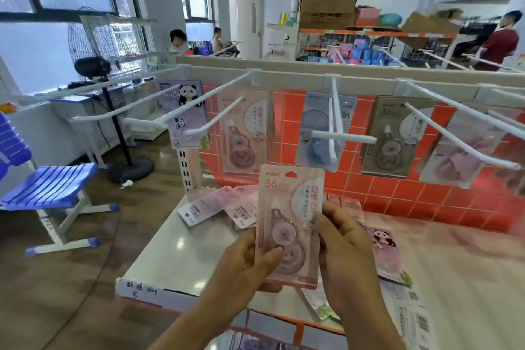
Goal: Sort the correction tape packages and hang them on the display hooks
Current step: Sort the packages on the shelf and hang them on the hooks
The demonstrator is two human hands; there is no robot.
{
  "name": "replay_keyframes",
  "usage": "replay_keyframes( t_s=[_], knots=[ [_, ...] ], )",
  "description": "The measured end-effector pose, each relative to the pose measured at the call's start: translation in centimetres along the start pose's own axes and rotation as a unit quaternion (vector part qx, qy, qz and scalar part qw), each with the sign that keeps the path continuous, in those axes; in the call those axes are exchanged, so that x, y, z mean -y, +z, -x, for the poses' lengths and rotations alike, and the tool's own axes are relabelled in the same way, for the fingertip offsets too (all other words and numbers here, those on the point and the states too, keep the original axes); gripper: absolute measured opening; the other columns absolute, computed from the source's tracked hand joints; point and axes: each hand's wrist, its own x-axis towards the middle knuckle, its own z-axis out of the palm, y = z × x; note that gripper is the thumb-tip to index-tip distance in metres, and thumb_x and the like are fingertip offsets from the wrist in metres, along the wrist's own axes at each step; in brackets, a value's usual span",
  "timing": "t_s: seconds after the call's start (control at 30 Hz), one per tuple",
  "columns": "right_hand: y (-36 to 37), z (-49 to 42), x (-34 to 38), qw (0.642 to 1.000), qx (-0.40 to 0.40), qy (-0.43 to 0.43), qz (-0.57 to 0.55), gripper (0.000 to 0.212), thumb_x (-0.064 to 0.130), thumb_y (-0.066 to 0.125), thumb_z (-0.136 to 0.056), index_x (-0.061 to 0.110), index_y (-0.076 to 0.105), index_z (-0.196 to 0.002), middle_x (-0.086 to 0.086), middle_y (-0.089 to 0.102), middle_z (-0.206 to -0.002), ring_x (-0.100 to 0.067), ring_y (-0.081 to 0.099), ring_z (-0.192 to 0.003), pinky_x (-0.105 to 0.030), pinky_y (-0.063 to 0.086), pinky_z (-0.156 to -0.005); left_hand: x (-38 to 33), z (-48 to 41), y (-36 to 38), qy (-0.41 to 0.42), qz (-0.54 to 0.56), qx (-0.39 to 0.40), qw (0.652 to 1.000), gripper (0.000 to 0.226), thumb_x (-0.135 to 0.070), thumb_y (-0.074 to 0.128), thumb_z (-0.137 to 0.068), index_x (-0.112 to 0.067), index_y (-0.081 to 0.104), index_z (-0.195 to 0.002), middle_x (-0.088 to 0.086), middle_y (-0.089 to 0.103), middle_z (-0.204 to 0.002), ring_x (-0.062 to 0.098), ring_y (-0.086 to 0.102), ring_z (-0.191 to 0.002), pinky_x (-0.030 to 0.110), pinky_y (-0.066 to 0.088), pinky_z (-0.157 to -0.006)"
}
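Pink correction tape package (289,224) — gripped by left hand (247,267) and right hand (343,247) — partly covers loose packages (210,207) behind.

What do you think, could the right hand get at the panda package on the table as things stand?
Probably yes, once freed: the right hand shares a grip on the pink package with the left hand. The panda package lies beside it on the table, nothing visibly over it.

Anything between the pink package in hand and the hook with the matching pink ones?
Nothing visible. The left hand and right hand hold the pink package below the hook carrying the hung pink packages; only open air lies between.
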Motion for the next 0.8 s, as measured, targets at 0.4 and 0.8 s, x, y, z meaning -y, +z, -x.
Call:
replay_keyframes(
  t_s=[0.4,0.8],
  knots=[
    [5.0,2.5,-0.5,0.999,0.037,-0.025,-0.005,0.025,0.013,0.055,-0.086,0.024,0.077,-0.081,-0.006,0.075,-0.089,-0.02,0.07,-0.077,-0.029,0.058,-0.063,-1.1,1.7,-5.8,0.079,-0.032,0.023,0.996,0.042,-0.039,0.074,-0.07,-0.023,0.059,-0.106,-0.008,0.074,-0.092,0.016,0.072,-0.084,0.03,0.059,-0.06],
    [8.9,4.5,0.4,0.992,0.082,-0.078,-0.055,0.021,0.018,0.057,-0.07,0.023,0.077,-0.073,-0.005,0.075,-0.082,-0.014,0.07,-0.073,-0.024,0.057,-0.061,-2.0,3.0,-8.1,0.231,-0.037,-0.056,0.971,0.063,-0.074,0.073,-0.05,-0.041,0.069,-0.104,-0.003,0.075,-0.086,0.024,0.071,-0.065,0.03,0.055,-0.048]
  ],
)
